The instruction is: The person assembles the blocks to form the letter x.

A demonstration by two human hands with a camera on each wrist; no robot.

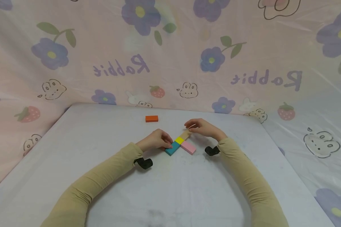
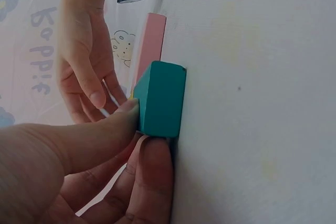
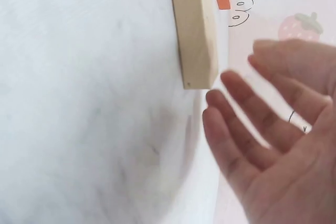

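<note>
My left hand (image 1: 157, 139) pinches a teal block (image 2: 164, 100) lying on the table, thumb on one face and fingers against another side. In the head view the teal block's far end meets a yellow block (image 1: 179, 140). From the yellow one, a pink block (image 1: 188, 148) runs toward the near right and a plain wooden block (image 1: 185, 136) toward the far right. Beside the wooden block's far end is my right hand (image 1: 204, 127), its fingers loosely bent and holding nothing. The right wrist view shows a gap between those fingertips and the wooden block (image 3: 191, 35).
An orange block (image 1: 152, 119) lies apart, farther back and to the left. A white cloth covers the table (image 1: 182, 192). Behind it hangs a pink printed curtain (image 1: 170, 56). Black wrist cameras hang beneath both sleeves, near the tabletop.
</note>
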